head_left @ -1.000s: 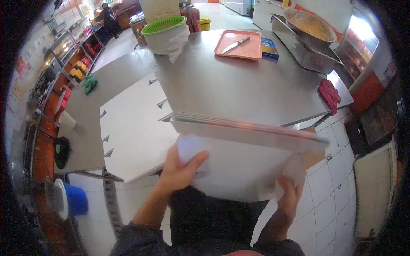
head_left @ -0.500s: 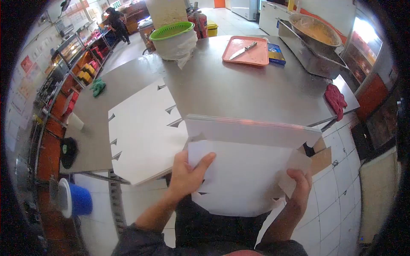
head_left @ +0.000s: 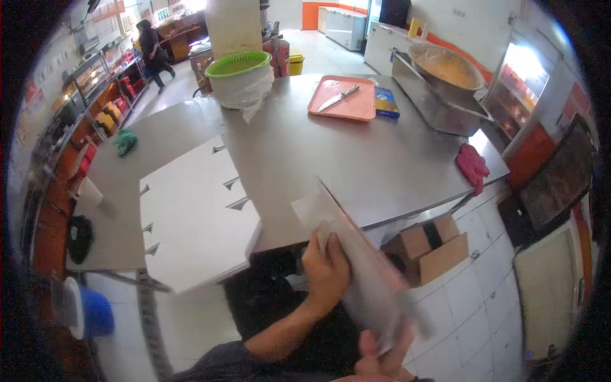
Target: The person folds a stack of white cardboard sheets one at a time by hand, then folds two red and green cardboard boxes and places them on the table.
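Observation:
A partly folded white cardboard box (head_left: 366,270) is tilted steeply in front of me, beyond the table's front edge. My left hand (head_left: 328,264) is closed on its near side, close to a raised end flap. At the lower end my right hand (head_left: 385,353) grips the same box; the fingers and that corner are smeared by motion. To the left, a stack of flat white cardboard box blanks (head_left: 197,216) with cut slots lies on the steel table (head_left: 280,165), overhanging its front edge. Neither hand touches the stack.
A pink tray (head_left: 344,113) holds a knife (head_left: 339,97), beside a blue packet (head_left: 386,103). Further items are a green basket (head_left: 238,65), metal pans (head_left: 439,95), a red cloth (head_left: 471,167) and a green cloth (head_left: 126,142). An open brown carton (head_left: 439,254) stands on the floor. A person (head_left: 151,54) walks far left.
The box has swung from facing me broadly to a steep, edge-on tilt. My right hand has moved down and left, my left hand rightward with it. The view has shifted right.

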The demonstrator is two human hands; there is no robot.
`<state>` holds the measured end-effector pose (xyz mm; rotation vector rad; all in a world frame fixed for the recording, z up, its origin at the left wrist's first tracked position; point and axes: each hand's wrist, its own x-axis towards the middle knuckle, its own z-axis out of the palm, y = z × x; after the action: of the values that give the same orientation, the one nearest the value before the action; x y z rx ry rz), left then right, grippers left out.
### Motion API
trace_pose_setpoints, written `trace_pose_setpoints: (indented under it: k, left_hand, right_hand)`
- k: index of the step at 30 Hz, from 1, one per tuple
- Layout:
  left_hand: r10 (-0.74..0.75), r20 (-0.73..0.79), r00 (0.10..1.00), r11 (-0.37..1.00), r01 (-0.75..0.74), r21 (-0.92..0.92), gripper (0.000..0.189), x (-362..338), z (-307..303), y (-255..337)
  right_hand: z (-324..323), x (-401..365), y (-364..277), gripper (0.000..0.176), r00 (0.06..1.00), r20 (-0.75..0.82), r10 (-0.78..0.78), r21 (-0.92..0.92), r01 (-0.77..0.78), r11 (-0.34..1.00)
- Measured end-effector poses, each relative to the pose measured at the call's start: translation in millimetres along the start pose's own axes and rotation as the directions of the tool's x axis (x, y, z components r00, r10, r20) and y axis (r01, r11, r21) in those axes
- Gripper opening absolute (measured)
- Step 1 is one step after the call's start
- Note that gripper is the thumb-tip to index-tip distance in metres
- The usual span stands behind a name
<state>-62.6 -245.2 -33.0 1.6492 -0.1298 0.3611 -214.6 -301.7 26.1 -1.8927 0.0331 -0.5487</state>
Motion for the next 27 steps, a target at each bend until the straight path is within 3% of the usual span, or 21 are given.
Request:
trace_pose_setpoints:
  k: [1,2,3,4,5,6,8,9,10,11,13,14,15,16,17,19,21,22,23,25,27]
  left_hand:
    - [-0.064,0.086,0.994,0.987,0.076,-0.139,0.026,0.3,-3.9,1.5]
    - [-0.075,0.087,0.993,0.984,0.088,-0.155,0.026,3.9,-11.8,6.2]
    - [-0.307,0.363,0.88,0.908,0.384,-0.164,0.028,13.3,-26.1,24.7]
    - [-0.47,0.604,0.643,0.764,0.639,-0.086,0.03,18.1,-40.3,32.7]
    - [-0.29,0.743,0.603,0.528,0.749,-0.401,0.039,17.8,-49.6,11.7]
    - [-0.296,0.739,0.606,0.536,0.746,-0.397,0.039,23.9,-58.3,4.3]
    - [-0.045,0.907,0.418,0.313,0.868,-0.385,0.047,36.7,-78.8,-4.6]
    - [0.062,0.898,0.436,0.339,0.837,-0.429,0.048,38.0,-79.6,-23.7]
    - [0.045,0.876,0.48,0.368,0.807,-0.461,0.048,34.8,-80.0,-41.5]
    - [-0.134,0.778,0.614,0.517,0.713,-0.474,0.05,28.0,-76.7,-58.3]
    - [-0.275,0.585,0.763,0.665,0.59,-0.458,0.054,21.3,-62.0,-57.7]
    - [-0.185,0.359,0.915,0.845,0.334,-0.417,0.059,17.6,-51.1,-46.4]
    - [-0.039,0.137,0.99,0.954,0.078,-0.29,0.065,12.7,-39.2,-40.8]
    - [-0.037,0.106,0.994,0.955,0.067,-0.289,0.065,5.7,-23.2,-49.2]
    - [-0.093,0.063,0.994,0.994,0.096,-0.049,0.07,0.3,-6.1,-64.4]
    - [-0.136,-0.016,0.991,0.975,0.137,0.176,0.075,7.2,-11.1,-42.0]
    - [-0.029,0.366,0.93,0.962,0.126,-0.244,0.077,8.7,-29.1,-8.2]
    - [-0.029,0.342,0.939,0.96,0.121,-0.251,0.077,9.8,-30.8,-9.1]
    - [-0.123,0.559,0.82,0.789,0.422,-0.446,0.073,7.1,-33.2,-10.9]
    - [-0.126,0.737,0.663,0.508,0.682,-0.526,0.07,-7.0,-21.5,-33.7]
    - [-0.021,0.797,0.604,0.443,0.72,-0.534,0.068,-23.2,11.2,-72.4]
  right_hand:
    - [-8.0,0.2,8.8,0.071,0.97,-0.184,0.161,0.168,-0.13,0.977]
    - [-17.9,-0.7,11.9,0.076,0.89,-0.327,0.316,0.273,-0.232,0.934]
    - [-27.0,1.2,11.6,0.08,0.766,-0.454,0.456,0.403,-0.28,0.871]
    - [-34.1,8.5,6.3,0.084,0.62,-0.556,0.553,0.462,-0.322,0.826]
    - [-39.6,9.4,7.7,0.084,0.618,-0.555,0.557,0.464,-0.326,0.824]
    - [-43.6,10.4,10.8,0.086,0.631,-0.531,0.566,0.475,-0.331,0.815]
    - [-47.1,8.5,16.9,0.088,0.66,-0.47,0.586,0.506,-0.343,0.792]
    - [-46.7,4.7,22.1,0.087,0.758,-0.374,0.534,0.473,-0.34,0.813]
    - [-41.8,2.6,27.2,0.085,0.847,-0.26,0.463,0.443,-0.321,0.837]
    - [-29.4,-2.7,29.4,0.085,0.871,-0.211,0.443,0.461,-0.311,0.831]
    - [-5.2,-12.2,29.2,0.077,0.916,-0.319,0.243,0.432,-0.088,0.898]
    - [3.0,-15.5,27.5,0.076,0.926,-0.338,0.17,0.375,-0.034,0.926]
    - [11.9,-15.4,26.3,0.076,0.935,-0.332,0.126,0.327,-0.011,0.945]
    - [22.2,-13.3,23.4,0.076,0.948,-0.305,0.09,0.271,-0.004,0.963]
    - [26.7,-14.2,23.0,0.075,0.954,-0.292,0.064,0.23,0.005,0.973]
    - [19.0,-9.6,23.7,0.075,0.946,-0.32,0.054,0.193,0.009,0.981]
    - [-3.8,1.4,26.8,0.074,0.91,-0.411,0.059,0.159,0.008,0.987]
    - [-17.1,6.9,28.5,0.074,0.896,-0.44,0.062,0.139,0.0,0.99]
    - [-26.9,12.8,29.1,0.073,0.89,-0.452,0.062,0.121,-0.008,0.993]
    - [-38.4,24.9,31.8,0.073,0.895,-0.44,0.068,0.096,-0.028,0.995]
    - [-35.6,35.6,37.1,0.072,0.925,-0.374,0.059,0.09,-0.028,0.996]
